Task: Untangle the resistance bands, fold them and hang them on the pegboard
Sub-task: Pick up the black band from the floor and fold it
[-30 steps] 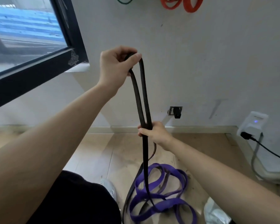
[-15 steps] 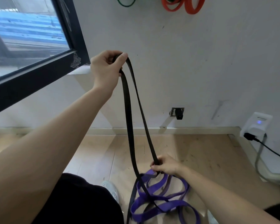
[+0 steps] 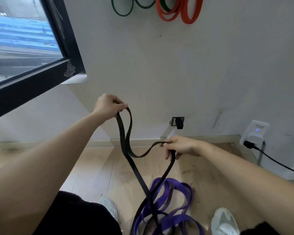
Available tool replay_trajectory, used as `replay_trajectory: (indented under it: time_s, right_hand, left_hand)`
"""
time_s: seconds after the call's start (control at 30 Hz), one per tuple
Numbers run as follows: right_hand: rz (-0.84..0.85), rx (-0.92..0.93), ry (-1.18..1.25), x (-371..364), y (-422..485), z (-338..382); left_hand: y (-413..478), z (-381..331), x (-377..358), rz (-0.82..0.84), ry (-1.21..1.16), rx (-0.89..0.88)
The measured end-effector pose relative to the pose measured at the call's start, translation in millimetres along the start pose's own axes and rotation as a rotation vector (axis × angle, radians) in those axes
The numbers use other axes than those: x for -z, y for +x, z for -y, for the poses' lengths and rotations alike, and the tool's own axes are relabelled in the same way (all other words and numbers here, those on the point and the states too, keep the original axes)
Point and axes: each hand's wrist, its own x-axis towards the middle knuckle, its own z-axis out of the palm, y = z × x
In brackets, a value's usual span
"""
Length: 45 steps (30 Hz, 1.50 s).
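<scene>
My left hand (image 3: 107, 106) pinches the top loop of a long black resistance band (image 3: 136, 172) at mid-height. My right hand (image 3: 181, 145) grips another stretch of the same black band to the right, slightly lower. Between the hands the band sags in a curve. Its lower part runs down into a tangled purple band (image 3: 175, 200) lying on the wooden floor between my feet. High on the white wall hang green bands (image 3: 121, 9) and orange bands (image 3: 187, 12); their hooks are out of frame.
A dark-framed window (image 3: 41, 75) fills the upper left. A small black wall fitting (image 3: 178, 122) sits behind my hands. A white plug-in device (image 3: 255, 131) with a black cable (image 3: 278, 165) is at the right. My white shoes (image 3: 225, 221) flank the purple band.
My left hand has dropped lower with the black band's top loop. My right hand has come up from the purple pile, lifting a stretch of the black band to the right.
</scene>
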Motion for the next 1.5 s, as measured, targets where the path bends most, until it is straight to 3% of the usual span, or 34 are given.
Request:
replay_trajectory:
  time_s: [0.1,0.27,0.33,0.4,0.53,0.67,0.87,1.0,1.17,1.5]
  right_hand:
    - [0.023,0.069,-0.02,27.3,-11.6,26.6]
    - [-0.146,0.183,-0.001,81.1,-48.8,73.4]
    - [-0.215,0.19,-0.034,100.4,-63.2,84.5]
    - [-0.277,0.2,-0.016,116.0,-72.2,89.5]
    - [-0.337,0.304,0.219,131.6,-77.9,91.0]
    - [-0.395,0.457,0.475,140.0,-86.4,95.8]
    - [-0.469,0.536,0.567,149.9,-101.7,103.2]
    - [-0.506,0.563,0.444,158.5,-108.8,97.8]
    - [-0.616,0.534,0.253,167.0,-120.4,87.3]
    - [-0.733,0.465,0.278,171.2,-125.0,52.5]
  left_hand:
    - [0.7,13.5,-4.1,0.103,0.162,0.027]
    - [-2.1,36.8,-15.5,0.43,0.654,0.019]
    - [-6.1,42.9,-23.7,0.578,0.735,0.02]
    - [-5.3,43.0,-30.3,0.642,0.649,-0.012]
    - [-5.3,11.3,-39.9,0.535,0.377,-0.125]
    - [-21.0,-37.3,-57.6,0.506,-0.102,-0.084]
    - [-34.1,-91.2,-94.3,0.577,-0.448,-0.168]
    - [-38.9,-116.9,-119.8,0.578,-0.546,-0.231]
    - [-39.9,-143.7,-141.5,0.454,-0.46,-0.259]
    - [-46.4,-144.8,-159.4,0.704,-0.428,-0.206]
